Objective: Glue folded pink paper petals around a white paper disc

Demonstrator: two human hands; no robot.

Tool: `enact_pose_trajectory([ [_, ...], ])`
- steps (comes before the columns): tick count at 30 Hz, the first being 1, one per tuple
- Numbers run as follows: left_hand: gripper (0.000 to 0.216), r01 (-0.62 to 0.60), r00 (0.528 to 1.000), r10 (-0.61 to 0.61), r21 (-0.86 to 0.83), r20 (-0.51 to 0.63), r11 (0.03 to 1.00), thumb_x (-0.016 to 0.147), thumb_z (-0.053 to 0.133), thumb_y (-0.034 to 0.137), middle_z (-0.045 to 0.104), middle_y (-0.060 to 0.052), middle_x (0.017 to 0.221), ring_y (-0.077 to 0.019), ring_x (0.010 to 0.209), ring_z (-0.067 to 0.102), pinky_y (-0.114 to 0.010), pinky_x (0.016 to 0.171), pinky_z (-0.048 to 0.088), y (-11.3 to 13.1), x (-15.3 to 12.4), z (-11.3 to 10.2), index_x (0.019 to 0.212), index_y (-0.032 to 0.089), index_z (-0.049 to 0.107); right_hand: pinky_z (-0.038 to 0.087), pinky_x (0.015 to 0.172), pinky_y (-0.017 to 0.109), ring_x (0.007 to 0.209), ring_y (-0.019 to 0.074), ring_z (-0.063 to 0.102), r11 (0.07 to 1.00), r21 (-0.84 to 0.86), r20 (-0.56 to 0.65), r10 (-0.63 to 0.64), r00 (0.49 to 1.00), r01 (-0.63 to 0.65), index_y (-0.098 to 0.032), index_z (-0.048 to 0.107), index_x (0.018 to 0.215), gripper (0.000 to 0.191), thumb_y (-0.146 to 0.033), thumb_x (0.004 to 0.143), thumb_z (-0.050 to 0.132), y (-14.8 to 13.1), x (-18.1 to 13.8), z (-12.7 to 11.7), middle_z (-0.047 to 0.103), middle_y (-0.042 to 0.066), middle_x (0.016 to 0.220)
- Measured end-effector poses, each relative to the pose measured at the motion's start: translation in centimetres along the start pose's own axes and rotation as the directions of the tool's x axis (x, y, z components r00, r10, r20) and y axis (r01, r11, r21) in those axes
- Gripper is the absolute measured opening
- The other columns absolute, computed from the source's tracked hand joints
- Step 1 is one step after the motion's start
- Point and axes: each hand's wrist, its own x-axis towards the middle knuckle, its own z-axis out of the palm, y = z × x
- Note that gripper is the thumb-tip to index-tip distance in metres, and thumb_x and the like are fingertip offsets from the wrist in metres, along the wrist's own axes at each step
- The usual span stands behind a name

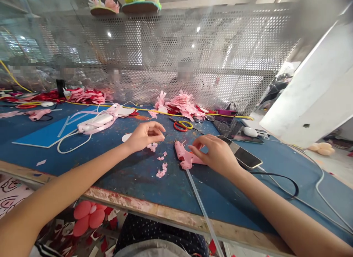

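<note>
My left hand [146, 135] hovers over the blue table [124, 179], fingers loosely curled, with a gap between thumb and fingertips. I see nothing in it. Under and beside it lie small folded pink paper pieces [162, 170] and a white disc [126, 137], partly covered by the wrist. My right hand [215, 152] is above the handle of a pink hot glue gun [183, 155], thumb and fingers apart. It partly hides the handle; whether it touches it I cannot tell. A long clear glue stick [202, 209] runs from the gun's back past the table edge.
Red-and-yellow scissors [182, 126] and glasses [204, 119] lie beyond the glue gun. A phone [244, 154] with cables is at the right. Left stands a white power strip [95, 123] on a blue board [55, 133]. Pink paper piles [182, 103] line a perforated metal screen [165, 50].
</note>
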Motion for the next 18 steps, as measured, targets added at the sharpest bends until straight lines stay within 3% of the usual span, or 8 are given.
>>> enact_pose_trajectory([
  [4,0.026,0.078,0.996,-0.079,0.021,0.039,0.997,0.075,0.066,0.025,0.070,-0.005,0.077,-0.0147,0.073,0.068,-0.027,0.071,0.055,-0.5,0.2,0.1,0.097,0.012,0.063,0.042,0.061,0.025,0.070,0.0166,0.061,0.998,0.033,0.138,0.044,0.989,-0.049,-0.020,0.061,0.078,0.021,-0.038,0.085,0.054,0.5,0.1,0.0,0.067,0.003,0.075],
  [8,0.035,0.088,0.995,-0.090,0.041,0.037,0.995,0.080,0.059,0.026,0.068,-0.006,0.088,-0.0127,0.070,0.065,-0.025,0.061,0.055,-0.8,0.3,0.3,0.113,0.014,0.059,0.042,0.063,0.026,0.073,0.0174,0.061,0.995,0.035,0.196,0.082,0.977,-0.091,-0.019,0.061,0.080,0.021,-0.037,0.086,0.052,0.7,0.1,0.2,0.067,0.004,0.078],
  [13,0.020,0.133,0.991,-0.132,-0.062,0.024,0.989,0.078,0.061,0.022,0.070,-0.008,0.087,-0.0124,0.069,0.067,-0.026,0.067,0.056,-1.4,0.5,0.1,0.093,0.010,0.067,0.042,0.066,0.028,0.076,0.0185,0.061,0.993,0.026,0.224,0.105,0.969,-0.114,-0.019,0.061,0.081,0.020,-0.036,0.085,0.052,0.6,0.2,0.1,0.067,0.004,0.081],
  [18,0.024,0.127,0.991,-0.131,-0.072,-0.043,0.989,0.069,0.072,0.027,0.073,-0.007,0.075,-0.0153,0.070,0.069,-0.029,0.072,0.057,-1.8,0.6,-0.3,0.087,0.010,0.069,0.042,0.066,0.028,0.077,0.0186,0.061,0.991,0.016,0.235,0.122,0.964,-0.130,-0.020,0.061,0.081,0.016,-0.032,0.084,0.052,0.6,0.1,-0.1,0.067,0.004,0.081],
])
